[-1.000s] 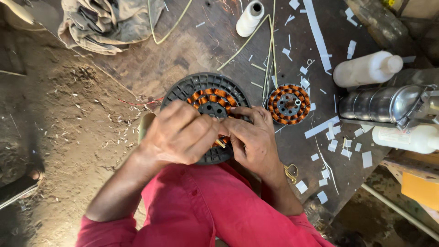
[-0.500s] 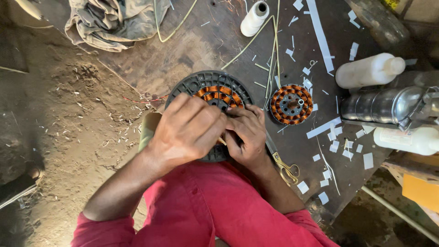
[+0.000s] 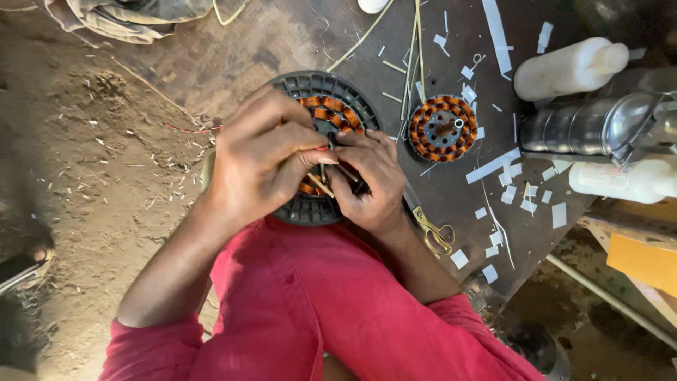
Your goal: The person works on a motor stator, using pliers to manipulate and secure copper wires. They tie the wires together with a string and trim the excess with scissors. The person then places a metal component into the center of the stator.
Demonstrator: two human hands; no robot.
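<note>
Both the left hand [image 3: 264, 166] and right hand [image 3: 370, 183] curl over a round black stator with orange copper windings [image 3: 317, 99] in the middle of the dark worktop [image 3: 458, 190], fingertips pinching a thin dark stick [image 3: 345, 171] between them.

Both hands on stator [image 3: 321, 113] (copper-wound)

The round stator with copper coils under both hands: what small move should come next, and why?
Probably push the thin stick further into the slot. Both the left hand and right hand pinch at one spot on the round stator, and the stick looks only partly in.
</note>
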